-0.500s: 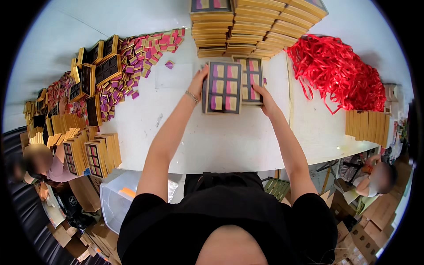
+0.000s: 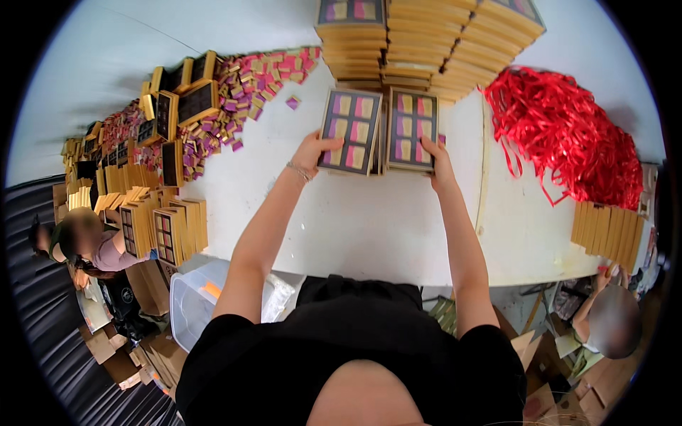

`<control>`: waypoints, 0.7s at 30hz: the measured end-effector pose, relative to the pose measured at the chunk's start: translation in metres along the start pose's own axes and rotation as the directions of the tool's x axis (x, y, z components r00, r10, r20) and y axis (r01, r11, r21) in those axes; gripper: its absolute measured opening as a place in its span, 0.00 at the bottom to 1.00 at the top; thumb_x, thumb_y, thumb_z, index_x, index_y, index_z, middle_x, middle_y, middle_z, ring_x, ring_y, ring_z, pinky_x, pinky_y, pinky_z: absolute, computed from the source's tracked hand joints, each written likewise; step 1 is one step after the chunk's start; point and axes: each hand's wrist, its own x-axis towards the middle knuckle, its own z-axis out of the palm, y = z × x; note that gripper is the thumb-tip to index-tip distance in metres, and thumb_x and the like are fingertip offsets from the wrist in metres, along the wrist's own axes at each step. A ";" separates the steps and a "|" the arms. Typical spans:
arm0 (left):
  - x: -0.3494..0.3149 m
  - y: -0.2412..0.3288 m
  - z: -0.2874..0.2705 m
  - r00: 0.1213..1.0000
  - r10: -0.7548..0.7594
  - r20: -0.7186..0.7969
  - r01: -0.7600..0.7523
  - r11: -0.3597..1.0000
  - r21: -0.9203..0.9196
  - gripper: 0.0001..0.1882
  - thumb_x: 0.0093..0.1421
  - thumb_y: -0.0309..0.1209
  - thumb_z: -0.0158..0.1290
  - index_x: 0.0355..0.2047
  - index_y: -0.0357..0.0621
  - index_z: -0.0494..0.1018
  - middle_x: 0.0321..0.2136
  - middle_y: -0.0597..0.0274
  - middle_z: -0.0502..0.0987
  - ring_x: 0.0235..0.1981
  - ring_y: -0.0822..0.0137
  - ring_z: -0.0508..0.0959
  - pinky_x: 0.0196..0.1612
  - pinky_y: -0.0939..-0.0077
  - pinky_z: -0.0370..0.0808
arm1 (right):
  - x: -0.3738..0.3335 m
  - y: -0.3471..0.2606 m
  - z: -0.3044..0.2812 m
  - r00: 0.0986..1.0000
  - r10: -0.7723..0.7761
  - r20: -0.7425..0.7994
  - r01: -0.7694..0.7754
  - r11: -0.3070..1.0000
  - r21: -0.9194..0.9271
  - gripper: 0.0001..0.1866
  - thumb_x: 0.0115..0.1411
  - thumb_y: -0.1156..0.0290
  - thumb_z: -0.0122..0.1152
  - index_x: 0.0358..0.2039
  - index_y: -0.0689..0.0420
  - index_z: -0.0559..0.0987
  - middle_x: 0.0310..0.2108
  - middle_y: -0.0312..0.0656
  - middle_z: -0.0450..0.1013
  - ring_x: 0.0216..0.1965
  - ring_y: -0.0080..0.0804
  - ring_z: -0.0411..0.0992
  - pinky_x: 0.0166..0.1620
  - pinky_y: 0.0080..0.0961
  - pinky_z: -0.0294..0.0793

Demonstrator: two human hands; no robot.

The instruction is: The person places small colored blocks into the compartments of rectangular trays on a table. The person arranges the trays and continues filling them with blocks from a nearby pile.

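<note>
A worker's left hand [image 2: 312, 151] holds the near left corner of a flat gold-edged box [image 2: 349, 130], its grip clamped on the rim, while the right hand [image 2: 435, 157] is clamped the same way on the near right corner of a matching second box [image 2: 410, 128]; the pair stand side by side, almost touching, tipped up off the white bench [image 2: 355, 220] in front of a tall stack of gold boxes [image 2: 419, 39]. Each box is a rigid rectangle with a dark tray divided into six cells, holding small pink, yellow and purple packets with a soft sheen. With each box pinched only at one corner and tilted, the packets look liable to slide from their cells, or a box could twist out of the fingers and knock the stack behind. To the right lies a springy heap of red ribbon [image 2: 568, 135]; to the left, a scatter of loose purple and pink packets [image 2: 249, 85] and more open trays [image 2: 177, 106]. Other people sit below both ends of the bench
</note>
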 end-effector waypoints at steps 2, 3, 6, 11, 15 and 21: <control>-0.007 0.004 0.000 1.000 0.007 0.012 -0.007 1.000 0.013 0.21 0.52 0.24 0.60 0.46 0.30 0.70 0.40 0.54 0.78 0.38 0.64 0.80 0.44 0.68 0.78 | -0.002 -0.003 0.001 1.000 0.012 -0.007 -0.012 1.000 -0.007 0.26 0.53 0.51 0.63 0.51 0.47 0.71 0.41 0.30 0.75 0.41 0.23 0.73 0.36 0.29 0.73; -0.008 0.004 0.000 1.000 0.020 -0.007 -0.020 0.999 0.028 0.21 0.52 0.23 0.60 0.46 0.30 0.70 0.40 0.54 0.78 0.38 0.65 0.80 0.44 0.69 0.78 | 0.001 0.000 0.002 1.000 0.020 -0.009 -0.020 1.000 -0.005 0.28 0.53 0.51 0.63 0.52 0.48 0.71 0.43 0.32 0.75 0.42 0.25 0.72 0.37 0.30 0.73; -0.021 0.008 0.006 0.982 0.133 -0.135 -0.116 0.985 0.131 0.22 0.50 0.21 0.60 0.45 0.27 0.69 0.39 0.54 0.78 0.40 0.66 0.79 0.47 0.68 0.76 | -0.011 -0.016 0.019 0.994 0.106 -0.024 -0.105 0.994 0.040 0.29 0.58 0.61 0.60 0.58 0.54 0.66 0.50 0.38 0.72 0.50 0.29 0.69 0.50 0.30 0.70; -0.071 0.062 -0.005 0.950 0.280 0.137 -0.235 0.932 -0.275 0.22 0.57 0.28 0.54 0.51 0.29 0.67 0.45 0.50 0.77 0.45 0.60 0.79 0.50 0.64 0.76 | 0.002 -0.011 -0.001 0.999 -0.020 0.030 0.018 0.997 0.073 0.30 0.56 0.58 0.61 0.58 0.54 0.67 0.49 0.38 0.72 0.47 0.30 0.72 0.47 0.30 0.73; -0.082 0.167 0.029 0.936 0.352 0.021 -0.343 0.923 -0.173 0.16 0.60 0.28 0.51 0.47 0.33 0.72 0.44 0.53 0.78 0.43 0.62 0.80 0.47 0.66 0.79 | 0.000 -0.003 -0.004 0.999 0.041 0.007 -0.041 0.999 0.023 0.32 0.53 0.50 0.64 0.55 0.50 0.68 0.48 0.37 0.73 0.47 0.32 0.71 0.46 0.38 0.72; 0.043 0.278 0.081 0.866 0.456 0.206 -0.498 0.828 0.260 0.09 0.56 0.34 0.61 0.29 0.42 0.76 0.27 0.67 0.76 0.29 0.73 0.74 0.38 0.78 0.73 | 0.003 -0.001 0.009 0.993 0.087 0.076 -0.090 0.995 0.038 0.32 0.53 0.53 0.64 0.55 0.53 0.68 0.43 0.36 0.74 0.42 0.28 0.73 0.41 0.31 0.75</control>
